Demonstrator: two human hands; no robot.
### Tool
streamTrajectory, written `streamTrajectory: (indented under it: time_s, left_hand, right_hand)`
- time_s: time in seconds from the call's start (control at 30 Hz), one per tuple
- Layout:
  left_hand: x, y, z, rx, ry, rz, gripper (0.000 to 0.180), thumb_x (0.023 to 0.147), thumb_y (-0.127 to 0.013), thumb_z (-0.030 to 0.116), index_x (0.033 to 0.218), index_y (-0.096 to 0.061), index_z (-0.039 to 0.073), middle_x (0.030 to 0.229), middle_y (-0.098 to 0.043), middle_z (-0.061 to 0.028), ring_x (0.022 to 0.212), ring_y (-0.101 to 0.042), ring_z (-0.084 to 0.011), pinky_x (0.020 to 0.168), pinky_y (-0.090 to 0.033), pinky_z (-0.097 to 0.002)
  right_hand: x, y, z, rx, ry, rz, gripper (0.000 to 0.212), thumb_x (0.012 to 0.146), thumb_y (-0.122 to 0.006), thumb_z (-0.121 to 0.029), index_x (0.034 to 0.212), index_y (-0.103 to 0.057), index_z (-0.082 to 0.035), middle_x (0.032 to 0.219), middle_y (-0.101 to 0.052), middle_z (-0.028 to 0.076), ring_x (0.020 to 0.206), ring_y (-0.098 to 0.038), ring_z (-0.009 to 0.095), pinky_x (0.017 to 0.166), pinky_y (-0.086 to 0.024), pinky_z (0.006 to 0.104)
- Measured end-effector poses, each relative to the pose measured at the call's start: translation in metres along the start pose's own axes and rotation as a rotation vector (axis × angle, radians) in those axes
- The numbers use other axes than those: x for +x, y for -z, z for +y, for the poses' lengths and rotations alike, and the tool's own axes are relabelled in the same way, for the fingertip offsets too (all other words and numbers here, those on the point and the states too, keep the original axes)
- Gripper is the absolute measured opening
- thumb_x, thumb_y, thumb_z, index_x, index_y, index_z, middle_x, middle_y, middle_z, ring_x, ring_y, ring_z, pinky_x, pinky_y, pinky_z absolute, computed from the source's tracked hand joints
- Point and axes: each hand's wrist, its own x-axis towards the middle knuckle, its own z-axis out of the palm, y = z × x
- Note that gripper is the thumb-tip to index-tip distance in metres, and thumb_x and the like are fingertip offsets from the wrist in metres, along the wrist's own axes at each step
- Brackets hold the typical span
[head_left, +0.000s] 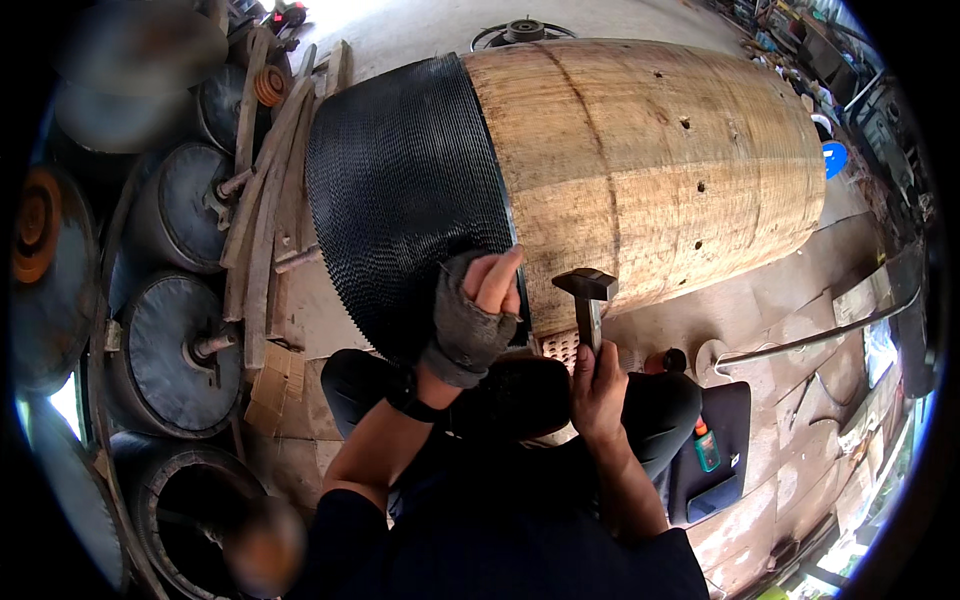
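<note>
Right in front of the knees, a big wooden drum (660, 150) lies sideways, left end wrapped in a black ridged band (400, 160). Left hand (476, 315), in a grey glove (465, 340), is at the band's right edge, fingers close together; can't tell if they're pinching anything. Right hand (600, 395) has its fingers clamped round a hammer (588, 289), head up near the wood. Planks (262, 215) off left, green bottle (707, 450) right.

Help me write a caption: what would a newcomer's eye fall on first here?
Likely the big wooden cylinder lying across the upper centre, its left end covered in ridged black material. Just below, the right hand grips a hammer, while the gloved left hand is at the black material's right edge.
</note>
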Motion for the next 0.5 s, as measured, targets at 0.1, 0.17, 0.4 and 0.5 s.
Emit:
streamTrajectory:
  time_s: [0.1, 0.17, 0.4, 0.5]
  left_hand:
    - [-0.028, -0.015, -0.006, -0.194, 0.21, -0.13, 0.055, 0.084, -0.06, -0.006, 0.138, -0.052, 0.006, 0.092, -0.062, -0.0091, 0.079, -0.061, -0.0253, 0.072, -0.05, -0.0386]
    - [-0.029, -0.018, -0.007, -0.195, 0.232, -0.164, 0.058, 0.084, -0.061, -0.004, 0.14, -0.05, 0.005, 0.091, -0.063, -0.0077, 0.078, -0.061, -0.0245, 0.073, -0.05, -0.0384]
    - [0.002, -0.012, 0.006, -0.047, 0.178, -0.147, 0.067, 0.078, -0.066, 0.001, 0.142, -0.046, 0.003, 0.087, -0.062, -0.0056, 0.076, -0.059, -0.0241, 0.077, -0.049, -0.0408]
    - [0.002, -0.025, 0.008, 0.0, 0.21, -0.103, 0.071, 0.075, -0.069, 0.002, 0.142, -0.045, 0.002, 0.085, -0.061, -0.0057, 0.077, -0.059, -0.0248, 0.076, -0.049, -0.0417]
  right_hand:
    - [0.001, 0.0, 0.0, 0.021, -0.01, -0.041, 0.025, 0.105, -0.053, -0.023, 0.097, -0.054, 0.001, 0.068, -0.059, 0.021, 0.059, -0.06, 0.039, 0.055, -0.046, 0.0433]
    - [0.001, 0.001, -0.001, 0.009, -0.018, -0.061, 0.025, 0.104, -0.054, -0.022, 0.096, -0.054, 0.001, 0.068, -0.06, 0.022, 0.059, -0.06, 0.04, 0.054, -0.045, 0.0443]
    - [0.003, 0.002, -0.001, 0.013, -0.04, -0.116, 0.015, 0.101, -0.057, -0.015, 0.102, -0.052, -0.002, 0.076, -0.061, 0.027, 0.073, -0.062, 0.05, 0.06, -0.047, 0.052]
    - [0.008, 0.002, -0.01, 0.015, 0.035, -0.074, 0.015, 0.102, -0.056, -0.015, 0.102, -0.051, -0.001, 0.073, -0.06, 0.026, 0.068, -0.061, 0.048, 0.058, -0.046, 0.0498]
